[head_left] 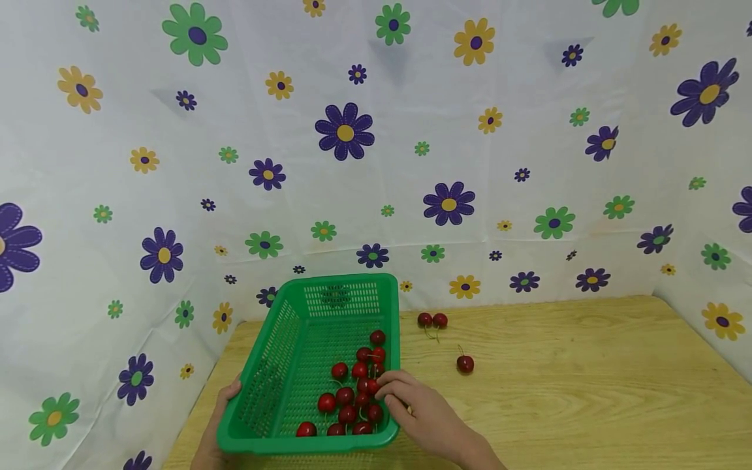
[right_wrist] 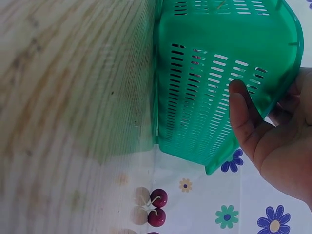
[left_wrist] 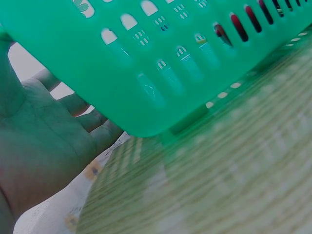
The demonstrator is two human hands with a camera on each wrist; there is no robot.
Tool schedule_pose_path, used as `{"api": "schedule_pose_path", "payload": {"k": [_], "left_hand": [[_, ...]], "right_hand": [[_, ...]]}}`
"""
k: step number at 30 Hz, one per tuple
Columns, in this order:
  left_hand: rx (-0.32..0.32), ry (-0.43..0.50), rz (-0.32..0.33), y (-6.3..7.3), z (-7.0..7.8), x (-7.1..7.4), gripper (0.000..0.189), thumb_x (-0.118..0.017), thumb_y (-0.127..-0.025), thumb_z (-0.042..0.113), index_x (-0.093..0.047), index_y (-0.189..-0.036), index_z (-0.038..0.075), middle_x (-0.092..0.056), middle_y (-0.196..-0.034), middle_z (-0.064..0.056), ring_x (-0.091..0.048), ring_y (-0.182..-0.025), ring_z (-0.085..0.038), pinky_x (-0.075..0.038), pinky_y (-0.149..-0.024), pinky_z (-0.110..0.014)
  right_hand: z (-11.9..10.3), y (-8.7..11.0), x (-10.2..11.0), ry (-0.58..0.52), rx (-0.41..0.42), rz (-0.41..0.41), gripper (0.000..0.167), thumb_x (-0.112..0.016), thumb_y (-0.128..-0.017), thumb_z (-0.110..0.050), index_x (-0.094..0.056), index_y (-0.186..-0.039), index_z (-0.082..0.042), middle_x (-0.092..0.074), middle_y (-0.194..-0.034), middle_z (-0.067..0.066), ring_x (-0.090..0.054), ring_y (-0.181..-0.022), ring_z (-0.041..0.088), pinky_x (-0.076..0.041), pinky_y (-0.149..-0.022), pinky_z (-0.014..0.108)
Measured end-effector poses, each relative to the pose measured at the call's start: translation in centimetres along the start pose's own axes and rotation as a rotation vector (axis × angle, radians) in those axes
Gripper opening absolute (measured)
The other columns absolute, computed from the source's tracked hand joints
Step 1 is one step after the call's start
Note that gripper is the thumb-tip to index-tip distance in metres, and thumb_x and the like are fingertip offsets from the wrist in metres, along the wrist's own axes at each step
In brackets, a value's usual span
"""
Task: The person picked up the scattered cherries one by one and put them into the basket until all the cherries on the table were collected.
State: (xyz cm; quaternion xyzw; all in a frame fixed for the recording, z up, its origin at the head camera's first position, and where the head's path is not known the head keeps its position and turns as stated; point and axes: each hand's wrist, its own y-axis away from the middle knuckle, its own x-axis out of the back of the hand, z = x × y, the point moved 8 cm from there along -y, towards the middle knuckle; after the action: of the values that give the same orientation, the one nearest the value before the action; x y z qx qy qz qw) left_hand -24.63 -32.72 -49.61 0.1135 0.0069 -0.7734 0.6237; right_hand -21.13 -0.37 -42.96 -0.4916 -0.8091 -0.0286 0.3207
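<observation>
A green perforated basket (head_left: 346, 447) holds several dark red cherries (head_left: 346, 414), gathered toward its right side. My left hand (head_left: 220, 421) grips the basket at its left edge; in the left wrist view its palm (left_wrist: 46, 144) faces the basket's outer wall, part of the fingers hidden behind it. My right hand (head_left: 425, 414) reaches over the right rim with bent fingers, the fingertips right at a bright red cherry (head_left: 374, 386). Whether they pinch it I cannot tell. In the right wrist view, fingers (right_wrist: 239, 109) of the right hand overlap the outside of the basket wall (right_wrist: 222, 36).
On the wooden table (head_left: 558, 391), right of the basket, lie two cherries (head_left: 440, 320) with stems side by side. A single cherry (head_left: 465, 364) lies nearer. A white flower-print cloth (head_left: 399, 176) hangs behind the table and down both sides.
</observation>
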Motion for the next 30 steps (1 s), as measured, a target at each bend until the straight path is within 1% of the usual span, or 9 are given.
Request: {"api": "schedule_pose_path", "payload": {"k": [2, 6, 9, 15, 20, 23, 27, 28, 30], "left_hand": [[-0.005, 0.002, -0.004, 0.0, 0.1, 0.0, 0.042, -0.016, -0.106, 0.048, -0.053, -0.122, 0.06, -0.063, -0.112, 0.014, -0.059, -0.098, -0.01, -0.053, -0.085, -0.032], [-0.025, 0.028, -0.064, 0.2, 0.3, -0.3, 0.044, -0.014, -0.107, 0.046, -0.053, -0.124, 0.058, -0.063, -0.113, 0.014, -0.06, -0.099, -0.01, -0.053, -0.086, -0.031], [-0.012, 0.041, -0.09, 0.4, 0.3, -0.5, 0.045, -0.013, -0.107, 0.046, -0.053, -0.124, 0.058, -0.064, -0.113, 0.013, -0.061, -0.1, -0.01, -0.053, -0.087, -0.032], [0.078, 0.015, -0.014, 0.5, -0.5, 0.0, 0.039, -0.015, -0.105, 0.054, -0.05, -0.122, 0.06, -0.062, -0.115, 0.01, -0.059, -0.102, -0.014, -0.051, -0.091, -0.035], [0.135, 0.042, -0.002, 0.8, -1.0, 0.0, 0.038, -0.018, -0.103, 0.059, -0.051, -0.122, 0.055, -0.062, -0.115, 0.004, -0.061, -0.102, -0.018, -0.051, -0.092, -0.039], [0.147, 0.054, -0.021, 1.0, -0.9, -0.3, 0.039, -0.018, -0.103, 0.059, -0.052, -0.121, 0.055, -0.062, -0.115, 0.004, -0.061, -0.103, -0.017, -0.051, -0.093, -0.038], [0.152, 0.016, -0.081, 1.1, -0.2, -1.1, 0.042, -0.013, -0.104, 0.057, -0.051, -0.119, 0.062, -0.06, -0.116, 0.011, -0.057, -0.105, -0.011, -0.048, -0.095, -0.033], [0.137, 0.003, -0.093, 0.9, -0.2, -1.0, 0.042, -0.012, -0.104, 0.056, -0.05, -0.122, 0.061, -0.06, -0.116, 0.011, -0.057, -0.106, -0.012, -0.048, -0.095, -0.033], [0.026, 0.031, -0.175, 0.0, -0.2, -0.8, 0.04, -0.017, -0.105, 0.052, -0.045, -0.133, 0.056, -0.059, -0.12, 0.009, -0.056, -0.106, -0.012, -0.049, -0.092, -0.033]], "right_hand": [[0.0, 0.0, 0.0, -0.001, 0.0, 0.0, 0.03, -0.042, -0.108, -0.024, -0.069, -0.11, -0.01, -0.059, -0.131, 0.001, -0.056, -0.118, 0.013, -0.05, -0.097, 0.029], [0.0, 0.1, -0.1, -0.007, 0.004, -0.003, 0.03, -0.042, -0.108, -0.024, -0.068, -0.111, -0.01, -0.058, -0.131, 0.001, -0.056, -0.118, 0.013, -0.049, -0.098, 0.029], [0.0, 0.2, -0.2, -0.007, 0.01, -0.002, 0.03, -0.042, -0.108, -0.024, -0.068, -0.111, -0.011, -0.058, -0.131, 0.002, -0.057, -0.118, 0.013, -0.05, -0.098, 0.03], [0.0, 0.4, -0.4, 0.002, 0.01, 0.003, 0.03, -0.042, -0.108, -0.024, -0.068, -0.11, -0.01, -0.058, -0.131, 0.001, -0.056, -0.12, 0.014, -0.048, -0.101, 0.031], [0.1, 0.6, -0.4, -0.004, -0.002, -0.005, 0.031, -0.042, -0.108, -0.026, -0.068, -0.111, -0.011, -0.058, -0.132, 0.001, -0.056, -0.121, 0.014, -0.048, -0.101, 0.031], [0.2, 0.7, 0.0, -0.02, -0.011, -0.01, 0.028, -0.044, -0.108, -0.027, -0.067, -0.116, -0.012, -0.056, -0.136, 0.003, -0.057, -0.117, 0.014, -0.051, -0.094, 0.029], [0.9, 0.6, 1.9, -0.025, -0.034, 0.049, 0.024, -0.049, -0.106, -0.023, -0.064, -0.12, -0.011, -0.05, -0.142, 0.01, -0.06, -0.096, 0.012, -0.052, -0.076, 0.025], [1.2, 0.6, 2.7, -0.02, -0.048, 0.078, 0.023, -0.051, -0.105, -0.022, -0.064, -0.12, -0.011, -0.05, -0.142, 0.011, -0.059, -0.09, 0.011, -0.052, -0.072, 0.025], [2.0, 0.7, 4.3, -0.011, -0.085, 0.145, 0.021, -0.053, -0.104, -0.017, -0.065, -0.119, -0.01, -0.051, -0.14, 0.012, -0.057, -0.082, 0.011, -0.051, -0.067, 0.025]]}}
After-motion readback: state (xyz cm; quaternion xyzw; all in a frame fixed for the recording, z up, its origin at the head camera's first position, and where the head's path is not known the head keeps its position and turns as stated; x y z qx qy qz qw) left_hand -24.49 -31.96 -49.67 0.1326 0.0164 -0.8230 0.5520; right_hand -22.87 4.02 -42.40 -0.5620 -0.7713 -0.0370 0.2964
